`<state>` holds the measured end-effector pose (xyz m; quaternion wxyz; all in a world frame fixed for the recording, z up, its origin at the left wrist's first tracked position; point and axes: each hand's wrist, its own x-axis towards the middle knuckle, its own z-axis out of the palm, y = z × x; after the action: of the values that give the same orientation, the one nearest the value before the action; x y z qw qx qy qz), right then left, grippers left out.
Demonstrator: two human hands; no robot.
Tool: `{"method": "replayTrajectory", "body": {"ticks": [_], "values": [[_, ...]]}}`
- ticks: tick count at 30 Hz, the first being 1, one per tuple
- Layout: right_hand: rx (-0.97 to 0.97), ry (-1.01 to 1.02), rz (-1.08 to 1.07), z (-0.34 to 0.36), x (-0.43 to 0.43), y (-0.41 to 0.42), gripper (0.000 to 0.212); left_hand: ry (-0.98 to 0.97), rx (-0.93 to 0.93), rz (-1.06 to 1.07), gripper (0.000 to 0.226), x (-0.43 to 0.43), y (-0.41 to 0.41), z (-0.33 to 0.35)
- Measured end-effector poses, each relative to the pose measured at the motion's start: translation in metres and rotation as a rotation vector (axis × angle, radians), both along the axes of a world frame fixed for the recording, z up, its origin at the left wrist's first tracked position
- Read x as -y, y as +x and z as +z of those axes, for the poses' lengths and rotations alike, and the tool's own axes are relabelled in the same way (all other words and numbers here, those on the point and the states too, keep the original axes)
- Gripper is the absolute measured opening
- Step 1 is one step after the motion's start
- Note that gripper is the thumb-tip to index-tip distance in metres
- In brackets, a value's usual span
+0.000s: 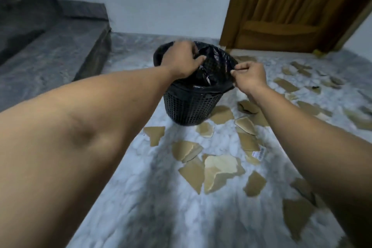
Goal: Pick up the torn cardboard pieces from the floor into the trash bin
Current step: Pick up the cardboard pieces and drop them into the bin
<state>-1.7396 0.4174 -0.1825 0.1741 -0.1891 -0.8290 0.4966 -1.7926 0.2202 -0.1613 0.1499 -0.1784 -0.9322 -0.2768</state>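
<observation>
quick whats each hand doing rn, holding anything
Left hand: fingers curled, gripping the black bin liner at its left edge.
Right hand: pinching the liner's right edge between thumb and fingers.

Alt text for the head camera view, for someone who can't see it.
The left hand and right hand hold a black liner at the rim of a mesh trash bin; torn cardboard pieces litter the marble floor.

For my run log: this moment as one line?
phase: adjusting black liner | left hand: grips liner at rim | right hand: pinches liner edge | trash bin: upright | cardboard pieces: scattered on floor
</observation>
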Motion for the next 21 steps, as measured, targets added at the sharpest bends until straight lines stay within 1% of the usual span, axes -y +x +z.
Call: {"method": "replayTrajectory", "body": {"ticks": [3,5,6,7,8,9,10,11,12,14,15,17,18,19,20,21], "values": [[0.095,0.022,-0.051,-0.026,-0.007,0.003,0.020,-0.161,-0.256,-0.267,0.033,-0.022,0.019,-0.009],[0.096,-0.007,-0.086,-0.043,-0.005,0.010,0.023,-0.273,-0.386,-0.418,0.030,-0.040,0.031,-0.016],[0.113,-0.004,-0.099,-0.051,-0.003,0.017,0.026,-0.286,-0.427,-0.484,0.028,-0.049,0.039,-0.022],[0.124,0.029,-0.097,-0.064,-0.004,0.023,0.030,-0.259,-0.445,-0.552,0.027,-0.055,0.046,-0.030],[0.156,0.120,-0.068,-0.077,-0.005,0.033,0.031,-0.222,-0.450,-0.612,0.025,-0.060,0.053,-0.040],[0.186,0.242,-0.013,-0.092,-0.007,0.045,0.028,-0.207,-0.435,-0.653,0.024,-0.062,0.061,-0.051],[0.235,0.365,0.047,-0.106,-0.007,0.057,0.019,-0.249,-0.392,-0.676,0.024,-0.062,0.067,-0.061],[0.297,0.464,0.112,-0.125,-0.010,0.066,0.012,-0.341,-0.331,-0.687,0.025,-0.062,0.072,-0.071],[0.395,0.508,0.166,-0.141,-0.012,0.076,0.017,-0.459,-0.249,-0.684,0.026,-0.061,0.075,-0.080],[0.571,0.511,0.310,-0.177,-0.016,0.090,0.038,-0.626,-0.047,-0.657,0.029,-0.057,0.080,-0.095],[0.601,0.529,0.407,-0.191,-0.016,0.096,0.054,-0.693,0.052,-0.643,0.032,-0.054,0.081,-0.101],[0.654,0.593,0.574,-0.214,-0.017,0.104,0.088,-0.892,0.275,-0.656,0.038,-0.047,0.085,-0.112],[0.689,0.654,0.614,-0.219,-0.017,0.108,0.100,-1.000,0.379,-0.652,0.039,-0.043,0.088,-0.118],[0.725,0.711,0.616,-0.224,-0.017,0.112,0.108,-1.088,0.449,-0.635,0.038,-0.039,0.090,-0.126],[0.761,0.773,0.603,-0.225,-0.016,0.117,0.113,-1.129,0.475,-0.615,0.036,-0.035,0.094,-0.134],[0.781,0.823,0.589,-0.224,-0.016,0.120,0.117,-1.123,0.474,-0.594,0.036,-0.032,0.100,-0.143]]}}
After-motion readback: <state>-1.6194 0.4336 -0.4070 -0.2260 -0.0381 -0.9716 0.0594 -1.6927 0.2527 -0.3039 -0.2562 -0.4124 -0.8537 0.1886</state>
